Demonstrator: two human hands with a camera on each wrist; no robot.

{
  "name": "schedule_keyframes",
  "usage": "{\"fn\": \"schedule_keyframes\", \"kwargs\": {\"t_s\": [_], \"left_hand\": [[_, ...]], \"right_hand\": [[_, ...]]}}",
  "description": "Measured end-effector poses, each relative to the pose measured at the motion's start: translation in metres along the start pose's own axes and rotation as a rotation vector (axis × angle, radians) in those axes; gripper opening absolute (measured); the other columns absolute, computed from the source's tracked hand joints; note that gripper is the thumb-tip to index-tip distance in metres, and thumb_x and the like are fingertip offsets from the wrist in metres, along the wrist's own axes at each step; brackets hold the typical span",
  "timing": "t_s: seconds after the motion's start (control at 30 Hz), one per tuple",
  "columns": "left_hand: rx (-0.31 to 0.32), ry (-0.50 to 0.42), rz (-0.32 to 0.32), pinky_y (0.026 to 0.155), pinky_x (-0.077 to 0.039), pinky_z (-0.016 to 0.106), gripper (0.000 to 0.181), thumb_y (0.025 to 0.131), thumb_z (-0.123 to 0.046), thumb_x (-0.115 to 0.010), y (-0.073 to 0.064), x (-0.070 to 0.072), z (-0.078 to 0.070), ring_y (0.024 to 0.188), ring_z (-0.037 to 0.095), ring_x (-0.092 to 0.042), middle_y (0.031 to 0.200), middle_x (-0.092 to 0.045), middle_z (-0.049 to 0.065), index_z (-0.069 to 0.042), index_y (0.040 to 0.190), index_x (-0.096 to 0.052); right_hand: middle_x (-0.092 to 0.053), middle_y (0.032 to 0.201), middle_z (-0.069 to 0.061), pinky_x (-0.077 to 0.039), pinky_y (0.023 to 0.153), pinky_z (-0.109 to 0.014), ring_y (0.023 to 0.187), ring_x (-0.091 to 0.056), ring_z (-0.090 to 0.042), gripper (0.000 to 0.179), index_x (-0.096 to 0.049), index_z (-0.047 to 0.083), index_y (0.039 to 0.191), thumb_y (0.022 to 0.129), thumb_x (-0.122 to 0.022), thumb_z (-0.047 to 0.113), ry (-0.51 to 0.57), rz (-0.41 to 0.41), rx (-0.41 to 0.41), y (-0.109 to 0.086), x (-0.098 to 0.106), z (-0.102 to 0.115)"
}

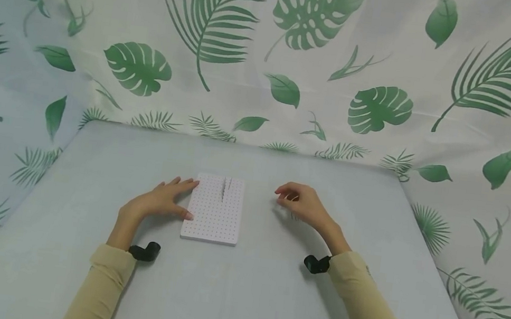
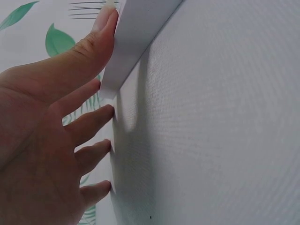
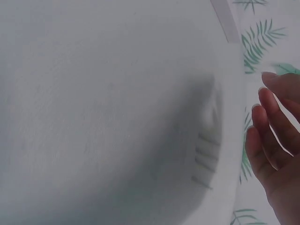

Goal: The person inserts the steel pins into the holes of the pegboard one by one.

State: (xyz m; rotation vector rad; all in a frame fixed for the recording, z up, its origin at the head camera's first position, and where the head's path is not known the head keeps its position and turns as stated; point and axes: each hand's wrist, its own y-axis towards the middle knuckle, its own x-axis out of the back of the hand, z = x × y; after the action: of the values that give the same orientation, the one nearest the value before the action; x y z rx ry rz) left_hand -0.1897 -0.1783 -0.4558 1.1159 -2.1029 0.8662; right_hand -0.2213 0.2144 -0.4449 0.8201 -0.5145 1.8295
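A white board [image 1: 210,218] with rows of small holes lies flat on the table. Several thin dark pins [image 1: 223,190] stand in its upper right part. My left hand [image 1: 159,201] rests at the board's left side with fingers spread; its thumb [image 2: 101,35] touches the board's edge and other fingertips reach down to the table. To the right of the board, my right hand [image 1: 303,202] hovers over the table, fingers loosely bent, nothing visible between them. Beneath it, several short thin pins [image 3: 206,164] lie on the table, blurred in the right wrist view.
The pale cloth-covered table [image 1: 267,299] reaches back to a curtain [image 1: 238,104] printed with green leaves, which also hangs at both sides. Each wrist wears a small black camera, one on the left [image 1: 146,251] and one on the right [image 1: 316,264].
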Motion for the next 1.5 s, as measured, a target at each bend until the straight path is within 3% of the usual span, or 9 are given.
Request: {"fn": "schedule_keyframes", "kwargs": {"t_s": [0.33,0.5,0.67,1.07,1.5], "left_hand": [[-0.003,-0.008,-0.004,0.124,-0.002,0.07,0.095,0.087,-0.039,-0.08,-0.001,-0.001,0.002,0.156,0.05,-0.008,0.169,-0.022,0.022,-0.007,0.162,-0.03],[-0.006,-0.008,-0.001,0.124,-0.002,0.071,0.096,0.087,-0.039,-0.081,0.001,-0.002,0.001,0.156,0.05,-0.008,0.169,-0.022,0.022,-0.007,0.162,-0.031],[0.001,-0.011,-0.008,0.124,-0.001,0.07,0.096,0.086,-0.039,-0.081,0.003,-0.001,0.002,0.156,0.05,-0.008,0.169,-0.022,0.021,-0.007,0.162,-0.031],[0.019,-0.044,-0.001,0.124,0.001,0.069,0.096,0.085,-0.035,-0.083,0.001,-0.001,0.001,0.157,0.05,-0.006,0.169,-0.021,0.021,-0.007,0.161,-0.032],[0.024,-0.069,-0.002,0.125,0.002,0.069,0.098,0.084,-0.034,-0.084,0.001,0.0,-0.001,0.157,0.049,-0.004,0.169,-0.021,0.02,-0.007,0.161,-0.031]], "right_hand": [[-0.072,0.098,-0.008,-0.055,0.075,-0.034,0.091,-0.067,-0.023,0.021,-0.074,0.006,0.113,0.092,-0.075,0.013,-0.035,0.01,-0.047,-0.013,0.015,-0.017],[-0.073,0.109,-0.01,-0.055,0.091,-0.045,0.104,-0.065,-0.029,0.024,-0.075,0.008,0.113,0.09,-0.079,0.014,-0.075,-0.005,-0.052,-0.019,0.02,-0.033],[-0.069,0.127,-0.017,-0.046,0.105,-0.059,0.122,-0.058,-0.04,0.037,-0.075,0.008,0.118,0.084,-0.085,0.018,-0.12,0.012,-0.056,-0.017,0.023,-0.044],[-0.064,0.128,-0.025,-0.047,0.101,-0.061,0.12,-0.055,-0.044,0.051,-0.071,0.005,0.124,0.08,-0.089,0.022,-0.18,0.065,-0.049,-0.012,0.017,-0.044],[-0.066,0.124,-0.024,-0.047,0.101,-0.061,0.117,-0.058,-0.043,0.037,-0.074,0.004,0.113,0.082,-0.087,0.02,-0.163,0.031,-0.045,-0.013,0.017,-0.043]]}}
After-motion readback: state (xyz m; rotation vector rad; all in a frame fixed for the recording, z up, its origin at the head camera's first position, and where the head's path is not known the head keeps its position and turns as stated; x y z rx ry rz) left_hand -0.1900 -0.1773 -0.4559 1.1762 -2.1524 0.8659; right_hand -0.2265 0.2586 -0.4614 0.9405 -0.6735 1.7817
